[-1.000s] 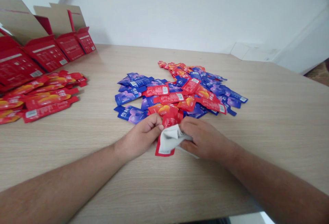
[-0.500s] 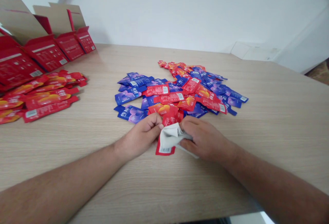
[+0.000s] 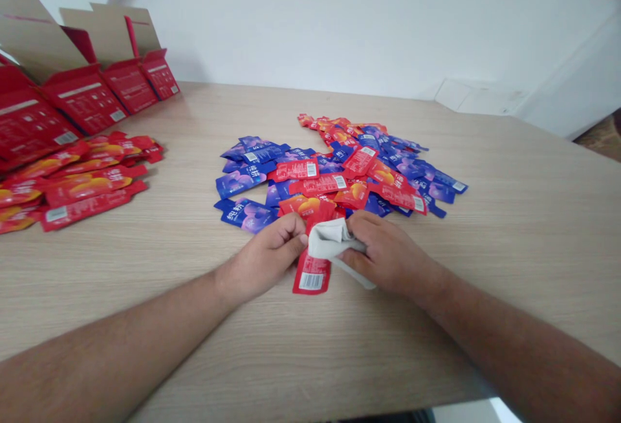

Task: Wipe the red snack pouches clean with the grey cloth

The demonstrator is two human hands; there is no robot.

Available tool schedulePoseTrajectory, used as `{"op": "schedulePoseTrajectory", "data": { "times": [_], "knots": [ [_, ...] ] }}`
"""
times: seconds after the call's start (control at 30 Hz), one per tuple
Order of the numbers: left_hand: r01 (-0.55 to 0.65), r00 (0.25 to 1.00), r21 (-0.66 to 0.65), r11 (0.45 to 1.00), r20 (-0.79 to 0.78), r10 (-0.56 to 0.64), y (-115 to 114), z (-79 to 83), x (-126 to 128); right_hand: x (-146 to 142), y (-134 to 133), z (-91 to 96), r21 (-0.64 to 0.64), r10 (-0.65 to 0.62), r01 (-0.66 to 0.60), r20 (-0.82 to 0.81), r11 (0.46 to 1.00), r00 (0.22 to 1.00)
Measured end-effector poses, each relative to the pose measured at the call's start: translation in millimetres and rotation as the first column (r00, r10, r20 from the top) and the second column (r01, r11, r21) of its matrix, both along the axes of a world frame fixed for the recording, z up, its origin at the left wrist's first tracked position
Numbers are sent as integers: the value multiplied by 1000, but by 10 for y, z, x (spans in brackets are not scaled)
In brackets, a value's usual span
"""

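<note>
Head camera: left hand (image 3: 274,248) pinches a red sachet (image 3: 314,269) by its edge, thumb against curled fingers; right hand (image 3: 388,251) has fingers closed round a folded pale cloth (image 3: 332,243) — draped across the sachet's middle; that sachet sits between the hands, at the near edge of a mixed pile (image 3: 323,184).

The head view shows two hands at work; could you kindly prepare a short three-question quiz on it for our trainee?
1. Which hand grips the pale cloth: A, left; B, right?
2. True or false: the red packet partly hidden by the cloth shows a barcode.
3. Fill in: the central pile mixes red packets with ____ packets.

Key:
1. B, the right hand.
2. True.
3. Blue; blue packets lie among the red.
</note>
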State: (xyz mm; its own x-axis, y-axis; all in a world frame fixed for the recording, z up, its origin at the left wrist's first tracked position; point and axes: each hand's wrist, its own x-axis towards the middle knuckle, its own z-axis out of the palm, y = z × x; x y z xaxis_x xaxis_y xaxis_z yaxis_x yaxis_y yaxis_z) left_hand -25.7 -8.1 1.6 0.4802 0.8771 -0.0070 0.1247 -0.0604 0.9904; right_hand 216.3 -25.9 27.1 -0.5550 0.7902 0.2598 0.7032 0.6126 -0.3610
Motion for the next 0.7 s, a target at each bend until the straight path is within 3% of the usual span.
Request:
{"op": "schedulePoseTrajectory", "data": {
  "times": [0.17,0.33,0.53,0.7],
  "knots": [
    [-7,999,10,1000,41,7,-5,-5,3,-32,-27,5,-57,151,-148,48,987,987],
    [-3,1000,-1,1000,2,3,-2,-4,5,-13,-6,12,4,-26,26,6,1000,1000],
    [-15,1000,29,999,25,15,-9,5,5,-35,-41,18,-50,167,-164,66,985,984],
    [-4,1000,18,1000,-5,4,5,-13,-4,-6,-5,2,6,-21,21,16,1000,1000]
  ]
}}
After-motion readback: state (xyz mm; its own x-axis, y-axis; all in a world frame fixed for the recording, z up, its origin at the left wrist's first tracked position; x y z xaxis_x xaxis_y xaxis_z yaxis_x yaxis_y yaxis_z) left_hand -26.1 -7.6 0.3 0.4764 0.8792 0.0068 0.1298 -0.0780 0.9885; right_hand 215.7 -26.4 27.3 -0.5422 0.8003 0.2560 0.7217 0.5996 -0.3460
